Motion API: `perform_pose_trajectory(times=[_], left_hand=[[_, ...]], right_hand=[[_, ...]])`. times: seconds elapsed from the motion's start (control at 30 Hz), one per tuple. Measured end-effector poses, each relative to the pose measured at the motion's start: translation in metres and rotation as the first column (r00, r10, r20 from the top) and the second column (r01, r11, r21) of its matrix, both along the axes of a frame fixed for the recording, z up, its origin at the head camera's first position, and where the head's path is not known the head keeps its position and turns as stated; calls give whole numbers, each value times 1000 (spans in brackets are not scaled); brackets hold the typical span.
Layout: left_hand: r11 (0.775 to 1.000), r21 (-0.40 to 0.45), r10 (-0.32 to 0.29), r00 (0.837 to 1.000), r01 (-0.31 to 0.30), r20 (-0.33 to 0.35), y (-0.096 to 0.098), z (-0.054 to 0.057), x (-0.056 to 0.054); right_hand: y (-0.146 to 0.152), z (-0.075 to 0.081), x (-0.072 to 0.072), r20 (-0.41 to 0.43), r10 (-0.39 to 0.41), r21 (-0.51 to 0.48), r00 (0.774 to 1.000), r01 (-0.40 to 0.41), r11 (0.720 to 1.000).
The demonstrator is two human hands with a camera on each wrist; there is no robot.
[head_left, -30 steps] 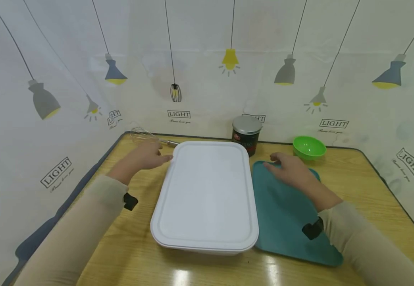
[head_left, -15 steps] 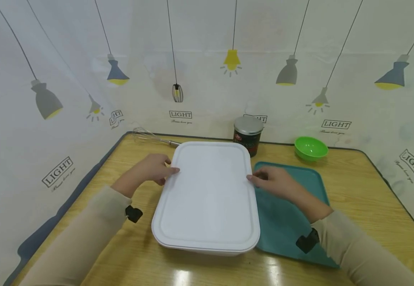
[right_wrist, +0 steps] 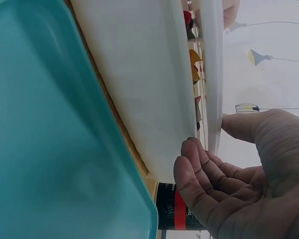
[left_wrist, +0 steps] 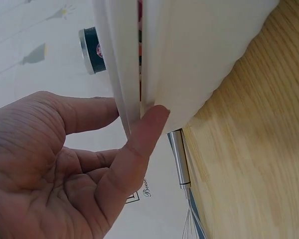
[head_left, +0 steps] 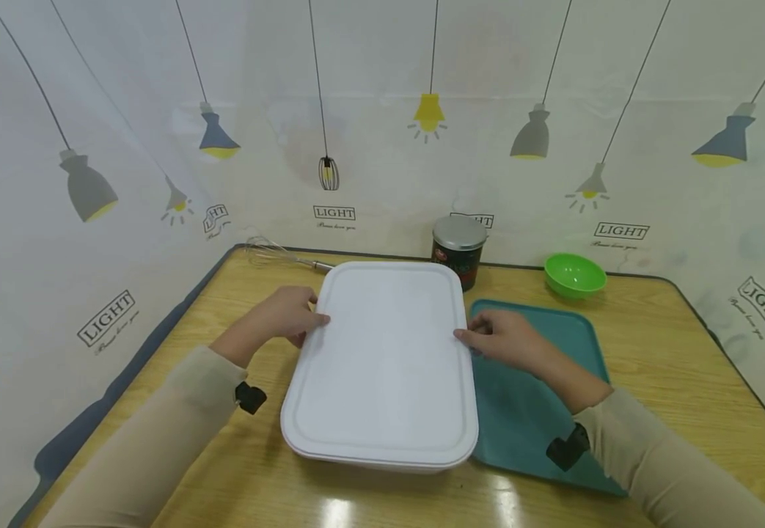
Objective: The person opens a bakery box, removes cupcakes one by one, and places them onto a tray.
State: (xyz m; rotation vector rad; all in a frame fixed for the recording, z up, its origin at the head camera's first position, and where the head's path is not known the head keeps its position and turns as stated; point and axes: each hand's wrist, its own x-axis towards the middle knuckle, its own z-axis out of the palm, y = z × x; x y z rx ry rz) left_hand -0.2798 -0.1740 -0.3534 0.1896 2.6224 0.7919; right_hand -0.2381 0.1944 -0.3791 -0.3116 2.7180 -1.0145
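A white rectangular lid [head_left: 382, 367] covers a white plastic box [left_wrist: 199, 59] on the wooden table. My left hand [head_left: 284, 314] pinches the lid's left edge, thumb on top and a fingertip at the rim underneath. At the opposite edge, my right hand [head_left: 506, 339] pinches in the same way, with its other fingers curled below. Both wrist views show a narrow gap between lid and box along the sides. Through it, small colourful things [right_wrist: 194, 64] are visible inside, mostly hidden.
A teal tray [head_left: 527, 411] lies right beside the box. Behind stand a dark canister with a silver lid [head_left: 459, 233] and a bright green bowl [head_left: 573, 275]. The whisk [head_left: 276, 253] rests at the back left, near the patterned wall covering.
Both hands have come in from beside the box, the left one also toward me, and now grip the lid's side edges. A slight gap under the lid shows now.
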Motion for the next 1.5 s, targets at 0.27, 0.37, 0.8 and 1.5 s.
perform_pose_trajectory(times=[0.27, 0.37, 0.8, 1.5], left_hand=[[999, 2, 32, 999, -32, -3, -2, 4, 2], [999, 3, 38, 999, -38, -10, -3, 6, 5], [999, 5, 47, 999, -47, -25, -16, 11, 5], [994, -79, 69, 996, -73, -51, -59, 38, -5]], right_hand=[[-7, 3, 0, 26, -18, -23, 999, 19, 1000], [-9, 3, 0, 39, -21, -37, 999, 23, 999], [-15, 3, -3, 90, -31, -127, 995, 42, 991], [-60, 22, -13, 75, 28, -276, 997, -7, 961]])
